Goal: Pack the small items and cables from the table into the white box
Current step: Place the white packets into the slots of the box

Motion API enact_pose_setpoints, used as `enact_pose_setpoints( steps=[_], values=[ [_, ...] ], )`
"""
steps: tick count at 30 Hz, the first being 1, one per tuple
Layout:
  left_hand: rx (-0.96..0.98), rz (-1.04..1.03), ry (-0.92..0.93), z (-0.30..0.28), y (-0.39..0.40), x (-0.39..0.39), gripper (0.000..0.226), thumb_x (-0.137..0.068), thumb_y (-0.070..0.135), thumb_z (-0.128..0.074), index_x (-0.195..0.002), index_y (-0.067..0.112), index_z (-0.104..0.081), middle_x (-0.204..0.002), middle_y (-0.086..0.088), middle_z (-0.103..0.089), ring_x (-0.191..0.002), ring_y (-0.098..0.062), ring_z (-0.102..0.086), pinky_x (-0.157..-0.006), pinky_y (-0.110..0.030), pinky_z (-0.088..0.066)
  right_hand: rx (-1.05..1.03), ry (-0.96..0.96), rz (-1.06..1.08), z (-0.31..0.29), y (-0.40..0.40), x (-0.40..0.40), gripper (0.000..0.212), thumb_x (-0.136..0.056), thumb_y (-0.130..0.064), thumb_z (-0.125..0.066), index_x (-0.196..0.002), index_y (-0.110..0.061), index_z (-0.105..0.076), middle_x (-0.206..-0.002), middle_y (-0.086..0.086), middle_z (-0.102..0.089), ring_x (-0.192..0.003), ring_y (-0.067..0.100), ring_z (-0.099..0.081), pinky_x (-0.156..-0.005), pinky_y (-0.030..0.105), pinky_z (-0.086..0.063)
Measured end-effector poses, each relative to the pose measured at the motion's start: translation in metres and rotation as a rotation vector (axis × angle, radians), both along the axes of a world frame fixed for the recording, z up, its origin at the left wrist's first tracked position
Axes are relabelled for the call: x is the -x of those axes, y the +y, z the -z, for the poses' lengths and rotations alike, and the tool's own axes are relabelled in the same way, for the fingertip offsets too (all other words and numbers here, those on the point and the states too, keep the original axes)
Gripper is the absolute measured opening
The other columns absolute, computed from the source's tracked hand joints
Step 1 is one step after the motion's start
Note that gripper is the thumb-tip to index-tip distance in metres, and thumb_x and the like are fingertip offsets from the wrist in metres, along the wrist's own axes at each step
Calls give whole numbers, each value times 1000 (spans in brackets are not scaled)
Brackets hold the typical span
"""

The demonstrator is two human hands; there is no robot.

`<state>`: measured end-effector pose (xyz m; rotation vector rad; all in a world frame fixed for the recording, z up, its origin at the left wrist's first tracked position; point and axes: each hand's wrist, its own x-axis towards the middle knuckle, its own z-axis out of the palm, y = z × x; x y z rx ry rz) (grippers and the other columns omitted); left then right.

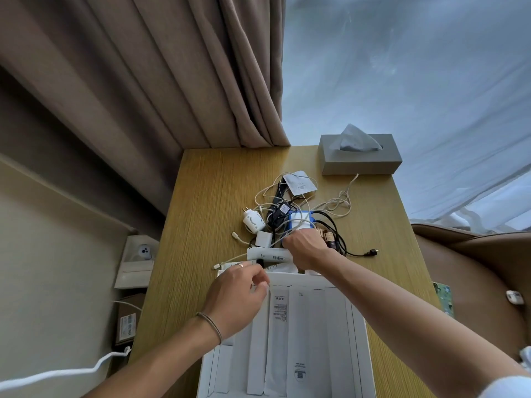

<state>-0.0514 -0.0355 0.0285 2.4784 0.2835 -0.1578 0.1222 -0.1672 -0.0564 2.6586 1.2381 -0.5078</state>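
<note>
Where labels blur, right hand (306, 248) grips cables (290, 222)

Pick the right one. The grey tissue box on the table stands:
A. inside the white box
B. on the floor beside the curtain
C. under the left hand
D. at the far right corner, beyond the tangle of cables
D. The grey tissue box sits at the table's far right corner, past the cable tangle, well away from the white box and both hands.
</note>
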Motion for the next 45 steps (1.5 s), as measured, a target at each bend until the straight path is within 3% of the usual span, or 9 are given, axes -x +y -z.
enact_pose_setpoints(
  steps=[12,19,23,29,32,35,39,41,45],
  values=[
    [-4,-11,31,10,16,-14,11,-90,31,-57,-85,32,-68,-82,18,-61,-74,1,-57,-61,-21,-48,-156,-22,96,-5,-8,-11,12,-84,-4,-59,-78,-11,-68,-76,3,-66,-68,19,-61,-61,34,-54],
    [-33,2,73,18,24,-37,12,-90,28,-57,-86,31,-68,-85,15,-63,-75,-2,-57,-60,-24,-46,-107,43,93,-5,-12,-18,24,-85,-6,-64,-105,-19,-69,-94,2,-70,-83,22,-65,-62,32,-53],
    [-55,-1,86,18,26,-50,13,-90,26,-56,-85,30,-67,-83,14,-62,-76,-5,-58,-65,-31,-53,1,24,31,-2,4,-10,12,-81,-2,-65,-80,-13,-59,-75,4,-58,-69,23,-58,-56,31,-43],
    [-96,10,134,22,30,-60,13,-90,26,-56,-89,30,-68,-82,14,-62,-73,-4,-58,-59,-25,-45,16,10,79,4,14,-1,14,-80,1,-62,-75,-12,-63,-67,3,-56,-65,25,-54,-57,31,-41],
    [-119,33,179,24,32,-64,13,-93,27,-55,-92,30,-67,-83,12,-65,-73,-6,-60,-59,-26,-49,-124,70,207,2,11,-4,12,-75,-2,-64,-68,-11,-62,-62,3,-53,-67,26,-58,-53,29,-42],
    [-127,67,209,26,34,-72,16,-94,24,-54,-97,29,-69,-91,10,-68,-81,-11,-64,-71,-33,-57,-329,98,334,-8,-1,-11,17,-81,-19,-74,-97,-23,-80,-85,-2,-68,-73,16,-59,-53,26,-42],
    [-104,128,269,35,34,-91,25,-90,12,-55,-100,29,-69,-96,7,-69,-81,-12,-63,-64,-27,-50,-611,153,539,-31,-24,-17,24,-84,-27,-77,-106,-16,-78,-95,-2,-63,-79,15,-58,-66,31,-52],
    [-113,178,330,42,33,-102,29,-88,7,-59,-105,28,-69,-104,5,-68,-92,-15,-63,-75,-31,-55,-794,225,678,-43,-36,-17,25,-88,-24,-74,-111,-13,-76,-105,0,-70,-86,15,-63,-73,35,-57],
    [-200,345,425,56,28,-121,39,-85,9,-64,-121,25,-62,-120,1,-65,-103,-20,-62,-83,-35,-56,-1111,372,862,-63,-53,-5,25,-92,-17,-71,-117,-12,-71,-113,-4,-72,-90,0,-67,-68,17,-54]
  ],
)
